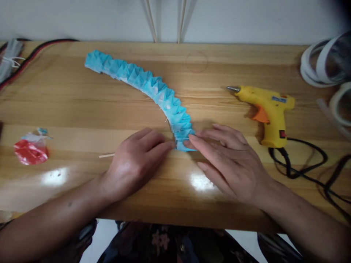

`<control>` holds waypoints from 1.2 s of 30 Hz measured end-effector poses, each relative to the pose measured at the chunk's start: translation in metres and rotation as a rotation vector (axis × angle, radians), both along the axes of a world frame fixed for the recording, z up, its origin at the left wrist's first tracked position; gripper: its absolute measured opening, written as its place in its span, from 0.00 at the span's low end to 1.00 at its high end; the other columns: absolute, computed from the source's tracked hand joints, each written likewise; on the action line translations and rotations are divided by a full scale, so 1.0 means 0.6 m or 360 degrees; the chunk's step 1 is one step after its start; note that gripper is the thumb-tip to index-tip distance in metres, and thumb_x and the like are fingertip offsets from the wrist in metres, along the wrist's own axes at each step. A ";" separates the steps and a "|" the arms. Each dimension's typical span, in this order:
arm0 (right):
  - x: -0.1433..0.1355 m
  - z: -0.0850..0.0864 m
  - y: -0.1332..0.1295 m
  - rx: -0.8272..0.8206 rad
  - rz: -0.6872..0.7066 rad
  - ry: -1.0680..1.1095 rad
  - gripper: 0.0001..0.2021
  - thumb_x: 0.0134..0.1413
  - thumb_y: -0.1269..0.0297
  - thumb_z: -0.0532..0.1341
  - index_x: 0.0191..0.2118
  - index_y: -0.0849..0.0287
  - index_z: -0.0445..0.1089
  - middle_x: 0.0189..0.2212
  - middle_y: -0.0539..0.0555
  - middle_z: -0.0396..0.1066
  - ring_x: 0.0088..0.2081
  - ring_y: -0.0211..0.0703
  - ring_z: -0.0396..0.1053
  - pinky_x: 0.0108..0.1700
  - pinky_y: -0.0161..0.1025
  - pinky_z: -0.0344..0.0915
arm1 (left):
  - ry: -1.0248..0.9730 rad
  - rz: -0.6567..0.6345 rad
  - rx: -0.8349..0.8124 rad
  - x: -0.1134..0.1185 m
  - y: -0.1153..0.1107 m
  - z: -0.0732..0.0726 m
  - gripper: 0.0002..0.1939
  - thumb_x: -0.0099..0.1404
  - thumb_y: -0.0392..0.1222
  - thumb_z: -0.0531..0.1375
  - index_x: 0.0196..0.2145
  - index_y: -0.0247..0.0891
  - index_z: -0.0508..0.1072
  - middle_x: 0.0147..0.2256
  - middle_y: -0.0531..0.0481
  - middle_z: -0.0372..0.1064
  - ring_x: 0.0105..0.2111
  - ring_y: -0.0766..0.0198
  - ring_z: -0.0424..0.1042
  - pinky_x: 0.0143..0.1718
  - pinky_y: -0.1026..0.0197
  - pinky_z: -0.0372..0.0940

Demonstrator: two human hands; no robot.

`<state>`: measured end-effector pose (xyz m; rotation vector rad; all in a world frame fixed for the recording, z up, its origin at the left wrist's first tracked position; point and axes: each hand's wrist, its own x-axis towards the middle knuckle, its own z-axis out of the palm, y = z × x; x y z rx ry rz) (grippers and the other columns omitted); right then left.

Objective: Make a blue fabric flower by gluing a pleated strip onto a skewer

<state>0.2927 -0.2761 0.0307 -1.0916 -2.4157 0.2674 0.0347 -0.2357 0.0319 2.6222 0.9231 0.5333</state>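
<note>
A long pleated strip of blue crepe paper (161,93) curves across the wooden table, its near end between my two hands. My left hand (137,160) is closed, its fingertips at the left edge of that near end. A thin wooden stick (106,155) sticks out from beneath the left hand; the rest of it is hidden by the fingers. With fingers stretched out and apart, my right hand (230,160) touches the right side of the strip's near end.
A yellow glue gun (270,109) with an orange trigger lies at the right, its black cord (304,171) looping towards the edge. Tape rolls (309,69) stand at the far right. A red plastic wrapper (31,151) lies left. Two sticks (181,22) lean on the wall.
</note>
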 end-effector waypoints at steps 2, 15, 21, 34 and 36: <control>0.000 -0.002 0.002 0.0000 0.0006 -0.0038 0.28 0.69 0.71 0.57 0.72 0.57 0.57 0.52 0.56 0.80 0.57 0.52 0.74 0.63 0.56 0.67 | -0.0034 0.0004 0.0047 0.001 0.001 -0.002 0.09 0.75 0.36 0.55 0.45 0.39 0.76 0.36 0.47 0.75 0.34 0.60 0.72 0.35 0.58 0.67; -0.017 -0.004 0.001 -0.0030 -0.0063 -0.0191 0.25 0.71 0.70 0.54 0.70 0.59 0.61 0.51 0.58 0.81 0.61 0.52 0.71 0.67 0.58 0.60 | -0.0025 -0.0044 0.0174 0.010 0.006 -0.014 0.11 0.74 0.34 0.55 0.42 0.35 0.79 0.34 0.44 0.75 0.34 0.59 0.71 0.35 0.58 0.64; -0.010 -0.016 0.011 -0.0001 -0.0050 -0.0005 0.23 0.71 0.69 0.53 0.68 0.57 0.64 0.52 0.57 0.81 0.58 0.53 0.72 0.65 0.60 0.63 | 0.0091 0.0012 0.0119 0.014 0.005 -0.008 0.17 0.76 0.37 0.51 0.39 0.36 0.80 0.35 0.44 0.76 0.36 0.58 0.73 0.37 0.58 0.66; 0.031 -0.017 0.034 0.0234 -0.0495 0.0256 0.23 0.70 0.66 0.50 0.66 0.54 0.67 0.50 0.58 0.80 0.55 0.56 0.74 0.60 0.62 0.68 | -0.0012 -0.0094 0.0146 0.000 0.021 -0.023 0.15 0.75 0.37 0.55 0.46 0.37 0.82 0.35 0.44 0.76 0.37 0.59 0.74 0.36 0.60 0.64; 0.038 -0.021 0.039 0.0255 -0.0567 0.0280 0.22 0.70 0.65 0.51 0.65 0.54 0.68 0.49 0.58 0.81 0.54 0.56 0.74 0.60 0.63 0.67 | -0.0017 -0.0130 0.0120 -0.003 0.026 -0.023 0.15 0.75 0.36 0.55 0.46 0.38 0.82 0.36 0.44 0.76 0.37 0.59 0.74 0.37 0.61 0.64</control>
